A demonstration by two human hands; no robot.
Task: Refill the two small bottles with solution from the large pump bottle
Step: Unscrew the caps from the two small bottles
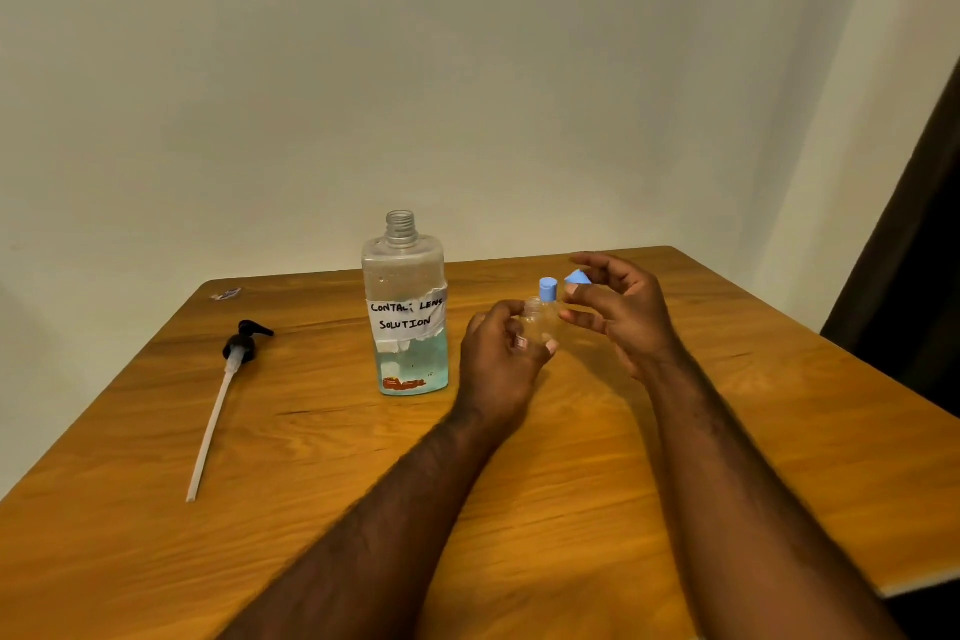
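The left grip (498,353) clasps small bottle (540,323); right grip (623,312) pinches blue cap (577,278) just beside

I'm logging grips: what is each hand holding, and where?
The left hand grips a small clear bottle around its body; the right hand pinches a loose blue cap between thumb and finger.
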